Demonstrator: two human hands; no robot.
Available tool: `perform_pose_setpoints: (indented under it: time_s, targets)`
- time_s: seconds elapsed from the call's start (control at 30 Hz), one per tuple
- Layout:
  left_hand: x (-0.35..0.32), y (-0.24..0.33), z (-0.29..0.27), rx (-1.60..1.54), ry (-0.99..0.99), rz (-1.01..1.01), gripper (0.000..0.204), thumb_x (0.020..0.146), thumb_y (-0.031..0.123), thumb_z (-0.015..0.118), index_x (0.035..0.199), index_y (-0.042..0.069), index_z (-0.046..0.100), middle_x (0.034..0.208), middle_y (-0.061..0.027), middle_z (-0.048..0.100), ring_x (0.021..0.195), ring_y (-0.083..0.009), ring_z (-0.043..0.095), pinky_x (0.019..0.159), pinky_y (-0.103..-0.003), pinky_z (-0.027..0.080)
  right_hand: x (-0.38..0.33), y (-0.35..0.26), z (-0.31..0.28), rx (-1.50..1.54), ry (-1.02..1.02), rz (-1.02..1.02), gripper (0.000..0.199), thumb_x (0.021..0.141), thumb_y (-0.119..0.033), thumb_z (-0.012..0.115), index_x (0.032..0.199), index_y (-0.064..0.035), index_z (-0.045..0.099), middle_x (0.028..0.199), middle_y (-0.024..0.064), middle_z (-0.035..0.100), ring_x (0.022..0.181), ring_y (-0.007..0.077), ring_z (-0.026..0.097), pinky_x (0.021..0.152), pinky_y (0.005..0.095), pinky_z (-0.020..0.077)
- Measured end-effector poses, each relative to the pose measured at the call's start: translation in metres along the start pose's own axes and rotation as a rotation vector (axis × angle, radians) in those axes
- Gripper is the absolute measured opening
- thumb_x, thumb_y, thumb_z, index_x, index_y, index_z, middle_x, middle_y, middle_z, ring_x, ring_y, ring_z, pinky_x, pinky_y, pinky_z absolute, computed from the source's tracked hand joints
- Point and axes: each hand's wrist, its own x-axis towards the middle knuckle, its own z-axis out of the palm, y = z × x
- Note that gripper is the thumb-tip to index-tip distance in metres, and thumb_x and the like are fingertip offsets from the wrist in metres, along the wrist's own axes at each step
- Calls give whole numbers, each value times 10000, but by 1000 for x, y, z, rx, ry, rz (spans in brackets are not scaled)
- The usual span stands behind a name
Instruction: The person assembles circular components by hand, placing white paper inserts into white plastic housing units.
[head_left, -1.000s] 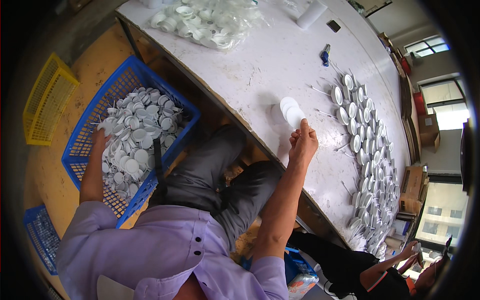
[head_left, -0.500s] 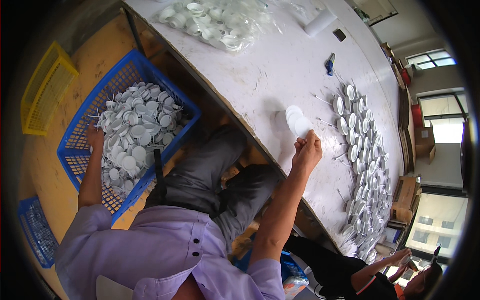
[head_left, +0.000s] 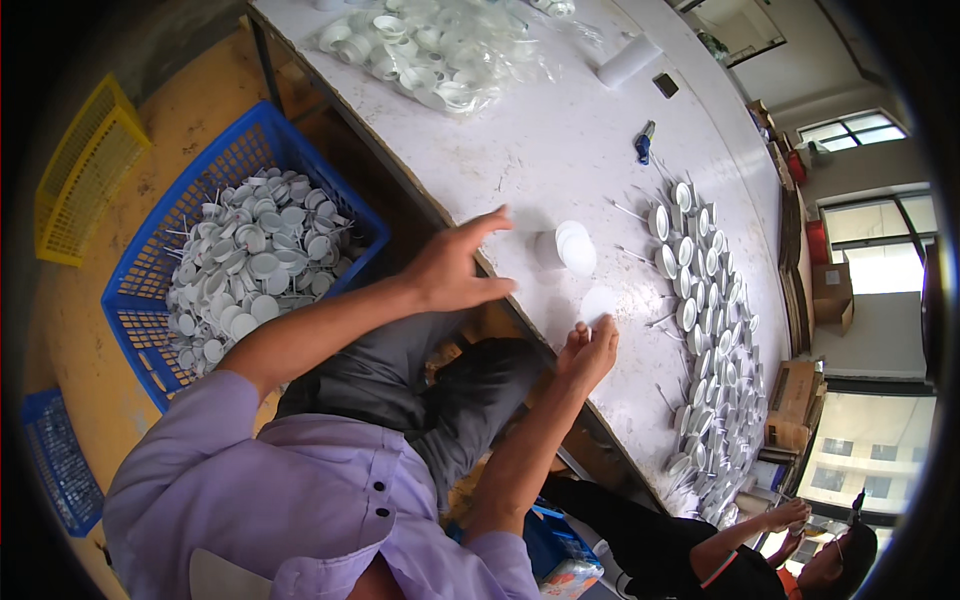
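Note:
My right hand (head_left: 586, 354) is above the table near its front edge, with its fingers pinched on a thin white round disc (head_left: 600, 301). Just beyond it stands a stack of the same white discs (head_left: 573, 250), the top ones fanned out. My left hand (head_left: 462, 266) reaches over the table's edge with thumb and fingers spread wide; nothing is in it. To the right on the table, many small white round cups with thin stems or leads (head_left: 690, 285) lie in overlapping rows.
Left of my legs is a blue basket (head_left: 150, 240) full of white round pieces with thin leads. A clear bag of white cups (head_left: 430, 55), a white roll (head_left: 630, 60) and a blue-handled tool (head_left: 643, 143) lie on the table (head_left: 500, 150). A co-worker (head_left: 690, 535) sits at lower right.
My left hand has left the blue basket and swung right to the table's edge, empty. My right hand has drawn away from the stack toward me, holding one disc.

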Motion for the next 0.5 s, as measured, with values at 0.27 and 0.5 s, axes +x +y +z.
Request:
perform_pose_setpoints:
  time_s: [0.27,0.5]
  targets:
    - [85,7,92,542,-81,34,749,614,317,729,1216,5,409,1344,-290,309,1237,-400,340,1001,-414,328,-37,6,-45,113,-2,-3,126,880,-162,545,858,-40,522,731,52,554,538,102,486,475,197,390]
    - [98,-6,91,412,-184,13,546,643,253,692,1090,-10,521,1228,-255,476,1111,-356,488,937,-397,395,-44,4,-52,140,-100,11,126,894,-182,537,911,-62,504,755,22,540,570,93,484,496,190,398]
